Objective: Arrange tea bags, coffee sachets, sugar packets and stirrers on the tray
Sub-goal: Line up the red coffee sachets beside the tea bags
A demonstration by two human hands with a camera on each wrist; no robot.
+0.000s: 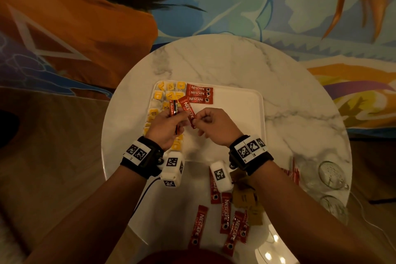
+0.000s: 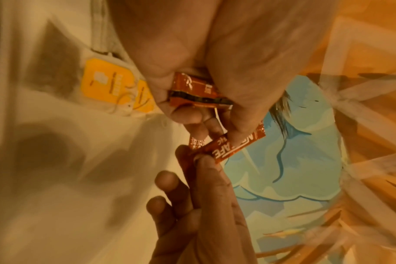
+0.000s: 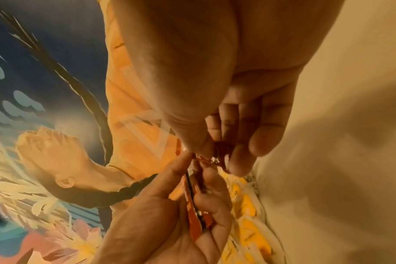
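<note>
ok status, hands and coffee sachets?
Left hand holds a bunch of sachets. Right hand pinches one sachet over the tray. Three laid in a row. Nothing blocking.

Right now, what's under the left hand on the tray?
Yellow-tagged tea bags line the tray beneath the left hand; those directly under it are hidden.

Round marble tabletop (image 1: 235, 66) bears a white tray (image 1: 246, 113) beneath both hands; loose coffee sachets (image 1: 227, 216), brown packets (image 1: 246, 199) and glass cups (image 1: 331, 176) lie behind the wrists.
</note>
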